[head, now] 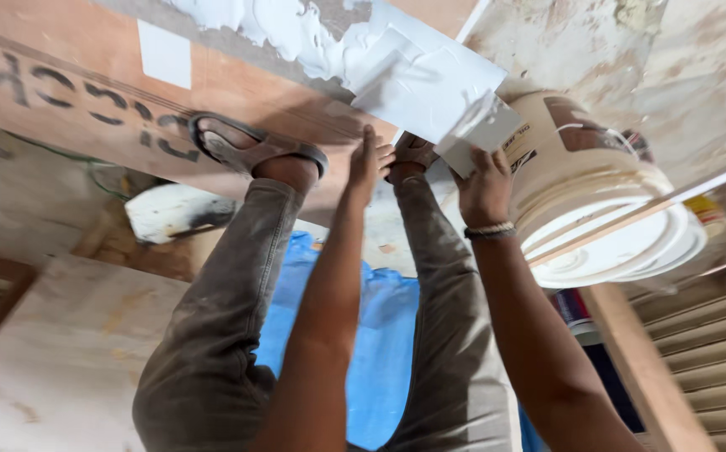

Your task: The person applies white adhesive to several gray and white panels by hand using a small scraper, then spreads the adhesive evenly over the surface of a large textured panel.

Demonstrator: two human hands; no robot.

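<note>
I see a plywood board (87, 75) part-coated with white putty (296, 33), which covers only one end; most of the wood is bare. My right hand (484, 188) grips a flat putty blade (480, 134) loaded with white paste. My left hand (369, 159) lies open, fingers flat on the board. A white bucket (584, 180) stands just beside; my sandalled foot (254, 151) rests on the board.

single head-worn view, looking steeply down, close above forearms and knees
</note>
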